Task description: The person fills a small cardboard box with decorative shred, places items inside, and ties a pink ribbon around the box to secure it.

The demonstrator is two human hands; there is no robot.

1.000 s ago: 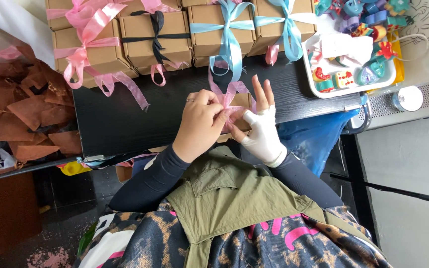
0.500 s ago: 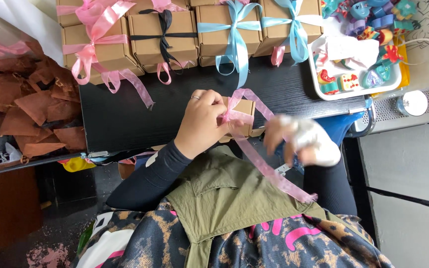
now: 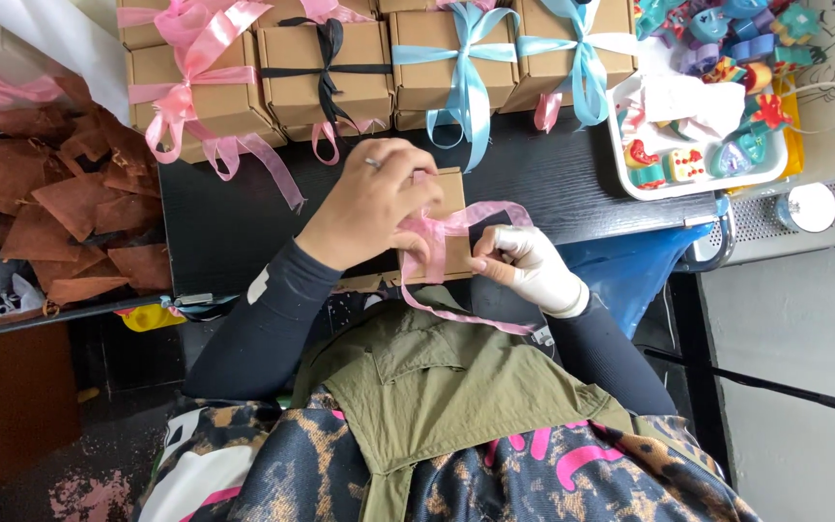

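Your bare left hand (image 3: 369, 205) and your right hand (image 3: 532, 266), sheathed in a smooth white glove, work a thin, sheer pink ribbon (image 3: 456, 224) with a soft sheen over a matt brown cardboard box (image 3: 451, 227). It sits on a dark, matt tabletop (image 3: 224, 217). Far off, similar cardboard boxes (image 3: 326, 77) wear satiny ribbons, and a glossy white plastic tray (image 3: 703, 184) sits to the right.

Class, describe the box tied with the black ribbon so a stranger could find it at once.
Start at the black table and look along its far edge, where a row of brown cardboard boxes stands. The black-ribboned box sits between a pink-ribboned box and a blue-ribboned box; it alone wears dark ribbon.
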